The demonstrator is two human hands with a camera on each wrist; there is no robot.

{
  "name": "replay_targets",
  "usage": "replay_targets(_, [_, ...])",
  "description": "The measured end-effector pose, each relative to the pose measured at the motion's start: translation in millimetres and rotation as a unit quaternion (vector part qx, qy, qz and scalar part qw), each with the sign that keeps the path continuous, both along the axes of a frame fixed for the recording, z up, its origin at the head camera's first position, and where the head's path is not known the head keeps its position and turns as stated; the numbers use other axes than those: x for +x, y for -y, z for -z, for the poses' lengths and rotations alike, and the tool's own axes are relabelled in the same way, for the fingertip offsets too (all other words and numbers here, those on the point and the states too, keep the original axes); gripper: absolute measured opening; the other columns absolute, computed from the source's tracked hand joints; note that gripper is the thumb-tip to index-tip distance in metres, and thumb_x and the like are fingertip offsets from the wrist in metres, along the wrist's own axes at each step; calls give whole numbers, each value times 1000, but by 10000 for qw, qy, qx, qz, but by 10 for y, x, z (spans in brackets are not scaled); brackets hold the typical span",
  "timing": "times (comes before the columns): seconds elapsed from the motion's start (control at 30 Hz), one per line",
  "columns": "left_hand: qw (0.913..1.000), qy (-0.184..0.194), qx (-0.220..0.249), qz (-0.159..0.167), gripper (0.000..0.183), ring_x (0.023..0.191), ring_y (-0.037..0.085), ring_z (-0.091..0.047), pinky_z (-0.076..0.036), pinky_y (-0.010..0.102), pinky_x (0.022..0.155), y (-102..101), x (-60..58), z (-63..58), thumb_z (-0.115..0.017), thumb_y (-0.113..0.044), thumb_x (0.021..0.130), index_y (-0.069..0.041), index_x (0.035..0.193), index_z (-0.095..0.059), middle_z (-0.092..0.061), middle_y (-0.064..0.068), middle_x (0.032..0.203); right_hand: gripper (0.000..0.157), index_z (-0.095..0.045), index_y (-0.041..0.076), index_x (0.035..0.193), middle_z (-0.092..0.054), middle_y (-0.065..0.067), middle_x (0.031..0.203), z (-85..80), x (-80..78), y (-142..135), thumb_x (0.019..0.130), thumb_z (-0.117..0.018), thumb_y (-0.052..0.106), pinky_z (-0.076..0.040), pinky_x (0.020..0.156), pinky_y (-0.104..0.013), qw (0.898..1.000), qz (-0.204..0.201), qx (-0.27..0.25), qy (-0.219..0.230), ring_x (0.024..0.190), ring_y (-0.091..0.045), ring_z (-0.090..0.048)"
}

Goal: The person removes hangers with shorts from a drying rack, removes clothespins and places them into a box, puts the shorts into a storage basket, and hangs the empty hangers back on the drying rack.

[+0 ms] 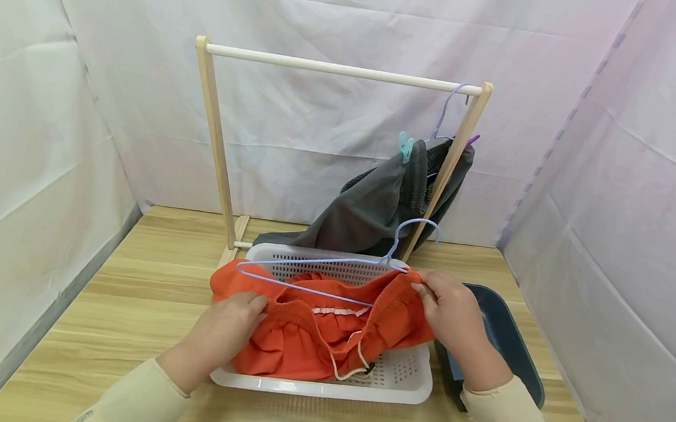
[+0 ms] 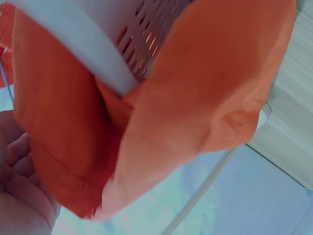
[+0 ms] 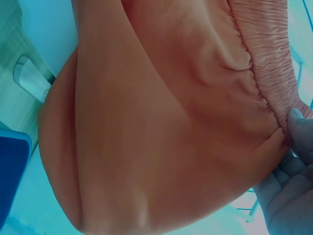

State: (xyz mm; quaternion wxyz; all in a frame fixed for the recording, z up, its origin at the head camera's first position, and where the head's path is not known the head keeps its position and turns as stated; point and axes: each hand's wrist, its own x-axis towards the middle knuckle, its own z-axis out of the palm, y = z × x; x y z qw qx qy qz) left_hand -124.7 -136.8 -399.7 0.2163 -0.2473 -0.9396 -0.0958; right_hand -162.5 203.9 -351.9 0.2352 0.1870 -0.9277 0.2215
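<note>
Orange drawstring shorts are spread over a white perforated basket, waistband upward and cream cord hanging at the front. At the left of the waistband, my left hand grips the fabric. My right hand pinches the gathered waistband at its right end; the right wrist view shows the thumb on the elastic. A light blue hanger lies across the waist opening, hook pointing up, its right end beside the right fingers. In the left wrist view, orange cloth hangs past the basket rim.
Behind the basket stands a wooden rack with a white top rod. Dark grey trousers hang at its right end from another hanger, with a teal clip on them. A dark blue tray sits right of the basket.
</note>
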Motion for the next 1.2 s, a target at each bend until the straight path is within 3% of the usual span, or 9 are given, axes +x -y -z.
replay_targets(0.13, [9999,-121,76,51,22,69,16,-55,-52,26,56,24,12,-63,-79,0,75,-7,82,-60,-55,0,75,17,-72,0,99,-69,-15,92,0,-8,17,82,-73,1,-56,78,-49,10000,-17,-12,-29,86,-32,-67])
replay_targets(0.23, [9977,-532,341,263,25,71,16,-55,-51,25,54,53,26,-120,-78,4,72,-6,85,-60,-55,1,76,18,-72,0,99,-70,-15,93,-2,-8,21,82,-73,1,-56,78,-48,10000,-50,-7,-21,87,-33,-67])
replay_targets(0.4, [9852,-1367,767,694,32,78,22,-62,-56,32,57,93,24,-216,-78,7,68,-1,95,-62,-62,8,84,18,-71,-1,100,-69,-15,93,2,-11,24,81,-73,0,-56,78,-49,9999,-85,-36,-65,87,-33,-67])
replay_targets(0.43, [9828,-1468,829,757,29,79,24,-63,-57,33,59,100,20,-231,-77,6,72,0,96,-63,-64,9,85,18,-71,-1,99,-69,-15,93,7,-13,24,81,-73,-1,-56,78,-48,9999,-88,-40,-85,87,-33,-67])
replay_targets(0.6, [9725,-1779,1160,957,24,83,29,-65,-58,40,67,131,5,-306,-71,4,79,4,102,-65,-67,16,92,18,-71,-1,99,-69,-14,93,28,-12,24,81,-73,0,-57,78,-48,9999,-86,-52,-86,87,-32,-66])
replay_targets(0.67, [9708,-1836,1244,920,27,84,30,-65,-57,41,69,140,0,-333,-72,5,77,3,103,-65,-67,16,93,18,-71,0,99,-69,-14,94,37,-13,26,81,-73,1,-56,79,-48,9999,-92,-33,-65,88,-32,-66])
replay_targets(0.9, [9813,-1537,1080,422,43,87,31,-64,-58,42,69,150,-20,-422,-83,4,67,3,106,-66,-66,17,97,16,-71,1,97,-69,-13,93,44,8,58,81,-74,2,-57,79,-47,9998,-194,-3,-10,89,-31,-66])
replay_targets(1.2, [9902,-911,1035,233,28,77,24,-61,-56,36,62,86,-58,-488,-83,-2,71,-3,94,-66,-64,7,86,19,-72,3,97,-68,-11,94,54,23,87,79,-76,2,-57,79,-45,9993,-347,-29,-153,90,-29,-65])
